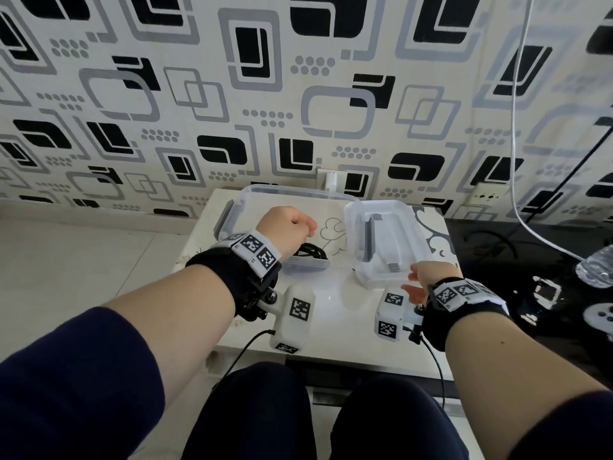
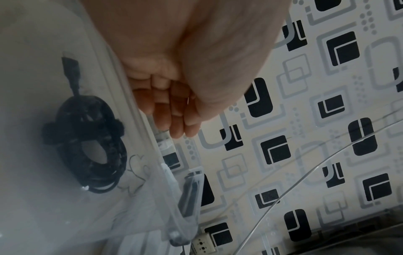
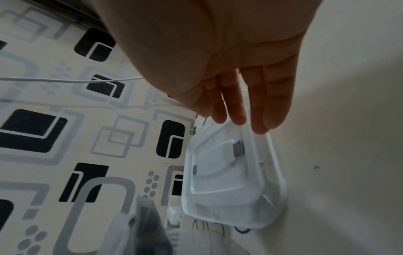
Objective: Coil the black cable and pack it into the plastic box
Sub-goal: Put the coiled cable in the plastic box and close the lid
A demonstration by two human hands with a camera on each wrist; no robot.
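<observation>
The black cable [image 1: 311, 253] lies coiled and tied inside the clear plastic box [image 1: 292, 190] on the small white table [image 1: 331, 303]. In the left wrist view the coil [image 2: 91, 148] rests on the box floor with one plug sticking out. My left hand [image 1: 290, 227] hovers over the box with loosely curled fingers [image 2: 174, 110] and holds nothing. The box's clear lid [image 1: 384, 237] sits to the right, tilted, its far end on the table. The straight fingertips [image 3: 246, 110] of my right hand [image 1: 426, 277] touch the near rim of the lid [image 3: 222, 181].
A patterned wall stands right behind the table, with a white charger [image 1: 330, 180] plugged in. A white cord [image 1: 514, 127] hangs at the right. On the dark surface to the right are a water bottle [image 1: 597, 270] and a game controller [image 1: 600, 318].
</observation>
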